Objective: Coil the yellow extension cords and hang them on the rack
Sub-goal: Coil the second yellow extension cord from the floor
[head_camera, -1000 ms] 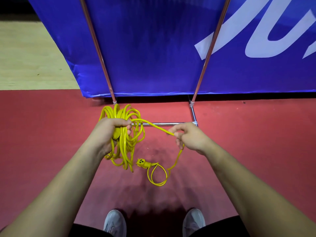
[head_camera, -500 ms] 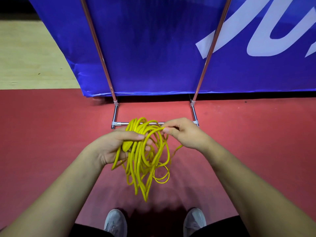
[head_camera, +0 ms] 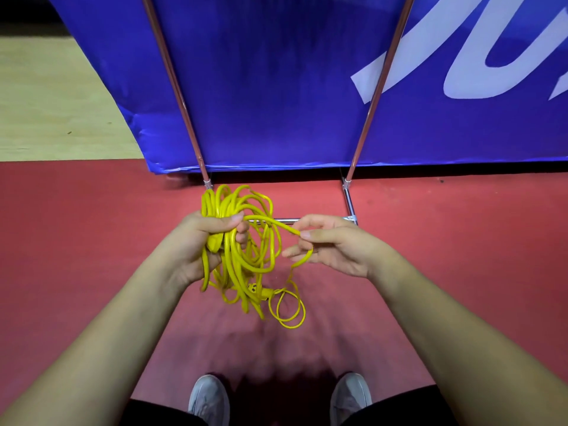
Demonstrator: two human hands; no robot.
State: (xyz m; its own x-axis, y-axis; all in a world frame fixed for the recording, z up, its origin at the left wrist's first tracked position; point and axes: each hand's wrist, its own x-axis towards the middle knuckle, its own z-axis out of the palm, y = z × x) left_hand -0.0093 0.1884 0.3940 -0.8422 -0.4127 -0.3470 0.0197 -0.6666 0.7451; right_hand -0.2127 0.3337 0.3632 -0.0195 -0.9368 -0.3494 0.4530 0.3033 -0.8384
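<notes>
Red matte flooring (head_camera: 92, 241) spreads wide to either side of both hands, with bare room outside each forearm and below the hands down to a pair of grey shoes (head_camera: 209, 398). Beyond the hands that room ends at a blue banner (head_camera: 276, 87), smooth and faintly ribbed, with large white lettering on the stretch past the right hand. A dark gap shows under its lower edge. Far out past the left hand lies a patch of pale wooden floor (head_camera: 46, 103). The rack (head_camera: 349, 202) stands between the hands and the banner. Its two thin coppery poles slant up and outward across the banner and join shiny chrome tubes at the floor. A chrome cross bar (head_camera: 285, 220) runs just beyond the fingertips of both hands.

The yellow extension cord (head_camera: 242, 262) is glossy, round and springy, gathered in many uneven loops. The left hand (head_camera: 203, 238) is clenched around the upper part of the bundle with the thumb pressed over the top, so loops fan out above the fist and hang below it. One strand leads from the fist across to the right hand (head_camera: 335, 247), which pinches it between thumb and forefinger, the other fingers loosely curled. The strand bends round under them and drops. Below and between the hands, the socket end (head_camera: 253, 289) dangles beside a small loose loop (head_camera: 289, 309).
</notes>
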